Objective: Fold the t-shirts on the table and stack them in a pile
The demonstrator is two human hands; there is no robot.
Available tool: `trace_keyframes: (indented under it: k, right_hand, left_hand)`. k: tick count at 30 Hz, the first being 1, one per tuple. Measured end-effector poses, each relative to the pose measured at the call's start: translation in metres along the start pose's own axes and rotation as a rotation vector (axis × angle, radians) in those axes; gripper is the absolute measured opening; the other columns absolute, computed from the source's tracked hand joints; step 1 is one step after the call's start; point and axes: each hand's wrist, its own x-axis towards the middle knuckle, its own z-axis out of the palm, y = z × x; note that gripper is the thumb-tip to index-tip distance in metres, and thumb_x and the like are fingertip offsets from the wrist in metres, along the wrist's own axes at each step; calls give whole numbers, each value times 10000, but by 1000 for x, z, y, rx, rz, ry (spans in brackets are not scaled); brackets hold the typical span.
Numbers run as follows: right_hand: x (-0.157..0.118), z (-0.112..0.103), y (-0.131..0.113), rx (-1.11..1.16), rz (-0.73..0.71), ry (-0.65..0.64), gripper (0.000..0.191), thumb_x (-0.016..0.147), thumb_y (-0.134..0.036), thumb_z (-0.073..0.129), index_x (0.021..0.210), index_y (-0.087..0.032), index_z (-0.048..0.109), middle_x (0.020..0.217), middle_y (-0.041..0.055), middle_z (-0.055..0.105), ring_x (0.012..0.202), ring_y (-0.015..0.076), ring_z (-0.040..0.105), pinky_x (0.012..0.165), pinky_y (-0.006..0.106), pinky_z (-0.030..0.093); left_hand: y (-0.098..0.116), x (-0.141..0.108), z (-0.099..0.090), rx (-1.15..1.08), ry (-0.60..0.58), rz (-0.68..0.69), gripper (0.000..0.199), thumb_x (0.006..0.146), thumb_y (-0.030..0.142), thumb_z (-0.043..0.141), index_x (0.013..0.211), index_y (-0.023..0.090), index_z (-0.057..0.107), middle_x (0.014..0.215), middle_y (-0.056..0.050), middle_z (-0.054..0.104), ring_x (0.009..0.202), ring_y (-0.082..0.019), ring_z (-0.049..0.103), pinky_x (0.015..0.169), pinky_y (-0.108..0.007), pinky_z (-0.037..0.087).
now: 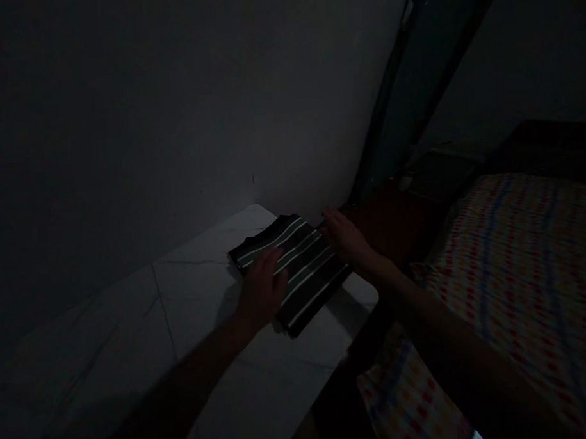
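A dark cloth with pale stripes (307, 270), folded into a flat rectangle, lies on a white marble-look tabletop (204, 312) near its far right corner. Over the cloth's left edge is my left hand (264, 288), its fingers apart and nothing held in it. My right hand (344, 237) is at the cloth's right edge with its fingers stretched out, also holding nothing. The dim light hides whether either palm presses on the cloth.
A grey wall (174, 121) runs along the table's far side. To the right stands a bed with a patterned, dotted cover (516, 269). A dark doorway or door (413, 81) and reddish floor (389, 216) are behind.
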Motion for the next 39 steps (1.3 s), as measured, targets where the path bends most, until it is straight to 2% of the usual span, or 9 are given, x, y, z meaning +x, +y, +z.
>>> trace_keyframes:
  k: [2, 4, 7, 10, 18, 27, 31, 35, 39]
  right_hand:
    - [25, 14, -21, -57, -99, -77, 586, 1033, -402, 354, 1558, -141, 335, 1608, 144, 363, 1518, 294, 239, 1195, 539, 279]
    - [36, 37, -34, -122, -101, -200, 626, 1032, -428, 344, 1571, -113, 304, 1637, 151, 295, 1538, 299, 166, 1207, 539, 241]
    - [30, 73, -34, -207, -15, -398, 682, 1023, -490, 340, 1572, -87, 300, 1641, 166, 268, 1537, 315, 162, 1201, 538, 246]
    - [17, 94, -24, -239, 20, -466, 711, 1019, -542, 311, 1583, -109, 285, 1654, 144, 233, 1537, 320, 162, 1196, 539, 256]
    - [16, 95, -21, -264, -6, -468, 718, 1027, -548, 269, 1578, -88, 294, 1658, 143, 219, 1536, 321, 160, 1195, 510, 265]
    - [13, 99, -15, -247, -1, -486, 749, 1024, -584, 247, 1592, -95, 252, 1670, 138, 180, 1546, 299, 120, 1204, 481, 243]
    - [20, 93, -19, -258, -17, -513, 736, 1028, -547, 275, 1582, -63, 261, 1662, 161, 193, 1542, 319, 128, 1207, 486, 238]
    - [34, 77, -23, -264, -19, -546, 700, 1028, -531, 308, 1570, -88, 306, 1643, 175, 248, 1524, 330, 209, 1185, 521, 278]
    - [20, 65, -17, -270, -51, -472, 674, 1036, -496, 318, 1570, -85, 308, 1635, 186, 259, 1520, 326, 226, 1192, 511, 275]
  left_hand:
    - [-9, 33, 17, 241, -154, 82, 458, 1012, 362, 407, 1418, 172, 504, 1517, -155, 489, 1457, -293, 371, 1191, -526, 311]
    - [-22, 49, 39, 434, -265, 30, 529, 1009, 449, 403, 1440, 160, 508, 1574, -172, 420, 1500, -355, 284, 1202, -609, 225]
    - [-44, 45, 66, 527, -346, -63, 631, 1011, 556, 330, 1486, 166, 473, 1566, -184, 432, 1469, -396, 336, 1185, -650, 200]
    - [-56, 32, 77, 512, -333, -67, 677, 1014, 590, 260, 1516, 169, 431, 1553, -181, 452, 1444, -386, 383, 1189, -628, 206]
    - [-60, 34, 63, 409, -329, -45, 571, 1038, 489, 299, 1494, 181, 452, 1570, -140, 442, 1469, -302, 370, 1199, -563, 269]
    - [-101, 10, 56, 467, -290, -27, 565, 1030, 521, 317, 1492, 233, 470, 1568, -120, 451, 1484, -296, 342, 1218, -558, 216]
    - [-91, 19, 46, 456, -355, -57, 571, 1033, 507, 314, 1491, 201, 469, 1572, -130, 441, 1494, -298, 323, 1219, -550, 215]
    - [-55, 28, 33, 424, -374, -21, 575, 1034, 504, 296, 1506, 208, 441, 1599, -140, 394, 1514, -319, 269, 1198, -656, 166]
    - [-17, 14, 45, 319, -328, 92, 618, 1037, 532, 245, 1563, 219, 328, 1623, -123, 356, 1531, -294, 223, 1214, -642, 128]
